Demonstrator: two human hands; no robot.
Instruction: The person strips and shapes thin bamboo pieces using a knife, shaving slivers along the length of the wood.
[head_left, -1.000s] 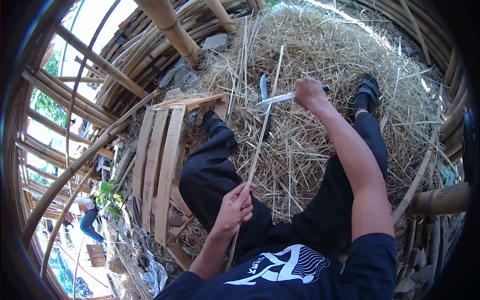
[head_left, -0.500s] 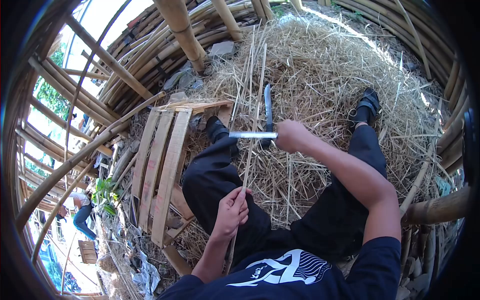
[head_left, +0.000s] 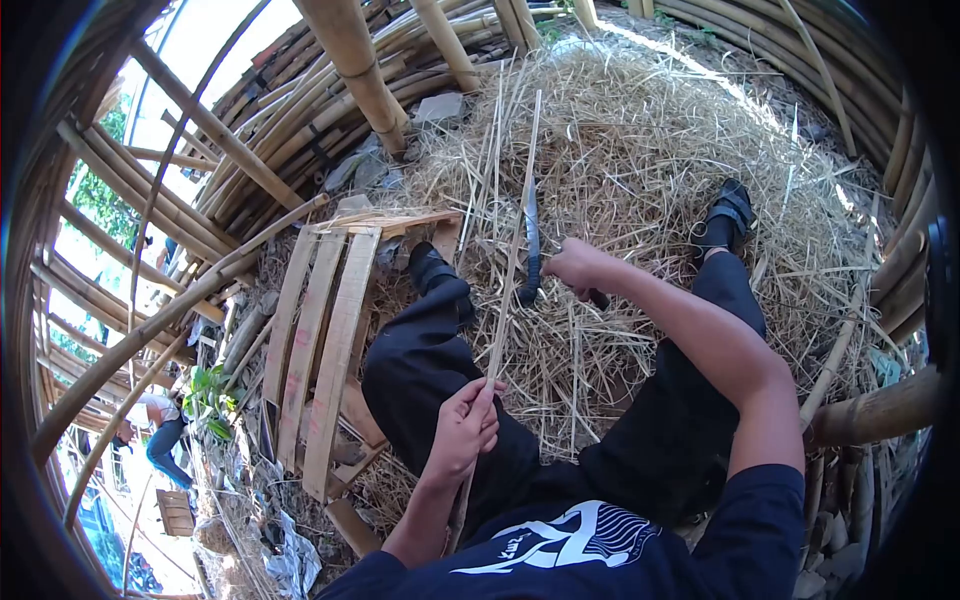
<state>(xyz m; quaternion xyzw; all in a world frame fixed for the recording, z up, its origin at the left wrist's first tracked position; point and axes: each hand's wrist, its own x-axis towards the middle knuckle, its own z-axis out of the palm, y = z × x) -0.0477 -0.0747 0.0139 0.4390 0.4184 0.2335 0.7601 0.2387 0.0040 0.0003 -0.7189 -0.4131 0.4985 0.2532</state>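
My left hand (head_left: 466,428) is closed around a long, thin bamboo strip (head_left: 503,320), which runs from beside my body out over the straw between my legs. My right hand (head_left: 580,266) is closed on a knife, to the right of the strip. Only the dark end of that knife's handle (head_left: 599,299) shows below the fist; its blade cannot be made out now. A second knife (head_left: 533,238) with a dark handle lies on the straw, its blade pointing away from me and partly beside the strip.
A wooden pallet-like crate (head_left: 340,350) stands by my left leg. Straw-like shavings (head_left: 650,150) cover the ground ahead. Bamboo poles (head_left: 360,70) rise at the front left, and a thick pole (head_left: 870,412) juts in at right. Another person (head_left: 165,440) is at far left.
My right hand has turned, so the knife blade that lay across the strip no longer shows. The left hand keeps its hold on the strip, which has shifted slightly.
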